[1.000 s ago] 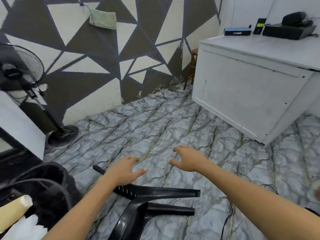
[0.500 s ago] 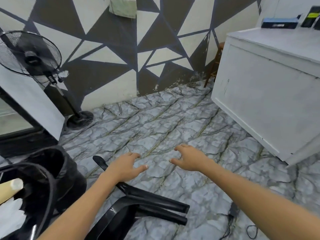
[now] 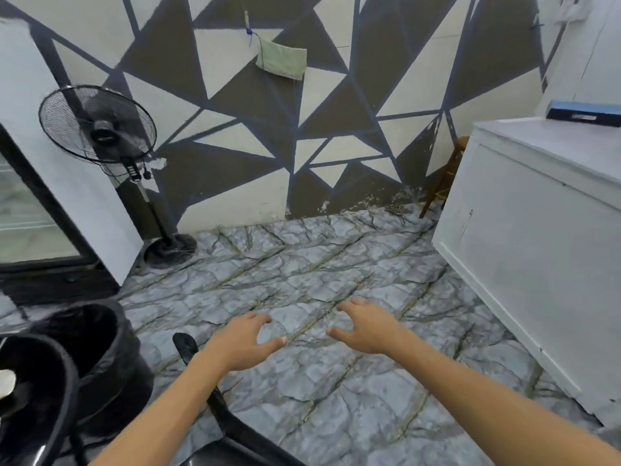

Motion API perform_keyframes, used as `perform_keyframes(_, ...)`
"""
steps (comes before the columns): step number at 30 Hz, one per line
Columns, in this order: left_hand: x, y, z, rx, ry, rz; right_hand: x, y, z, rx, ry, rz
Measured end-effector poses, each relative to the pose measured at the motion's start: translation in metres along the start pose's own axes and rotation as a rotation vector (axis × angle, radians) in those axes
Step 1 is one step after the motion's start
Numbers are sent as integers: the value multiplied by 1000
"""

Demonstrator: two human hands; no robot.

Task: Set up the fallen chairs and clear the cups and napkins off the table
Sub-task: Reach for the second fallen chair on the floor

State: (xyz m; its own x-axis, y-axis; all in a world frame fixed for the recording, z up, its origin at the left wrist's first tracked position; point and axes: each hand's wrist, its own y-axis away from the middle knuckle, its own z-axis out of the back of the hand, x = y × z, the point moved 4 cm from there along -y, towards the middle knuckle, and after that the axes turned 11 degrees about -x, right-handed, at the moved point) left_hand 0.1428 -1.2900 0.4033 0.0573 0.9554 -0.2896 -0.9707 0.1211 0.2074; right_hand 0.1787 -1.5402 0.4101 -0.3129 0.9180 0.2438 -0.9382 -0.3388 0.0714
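A black plastic chair [image 3: 221, 412] lies tipped over on the marble-patterned floor at the bottom centre; only one leg and part of its frame show. My left hand [image 3: 245, 341] hovers above that leg with fingers spread and holds nothing. My right hand [image 3: 366, 327] is stretched out beside it over bare floor, also empty with fingers apart. No cups, napkins or table are in view.
A black-lined bin [image 3: 97, 351] stands at the lower left, with another dark round rim [image 3: 50, 381] in front of it. A standing fan [image 3: 100, 126] and a glass-door fridge [image 3: 40, 210] are at the left. A white counter [image 3: 531, 250] fills the right. A wooden stool [image 3: 447, 176] stands in the corner.
The view has tilted up and swung left, so the fallen chair has slid toward the bottom edge and the wall fills more of the frame. Both hands stay outstretched and empty.
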Motion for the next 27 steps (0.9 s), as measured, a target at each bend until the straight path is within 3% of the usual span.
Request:
perform_keyframes(15, 45, -107, 6, -48, 116, 191, 2, -163, 19, 68, 43, 219)
perform_keyframes(27, 83, -169, 10, -176, 169, 607, 21, -335, -20, 230, 53, 603)
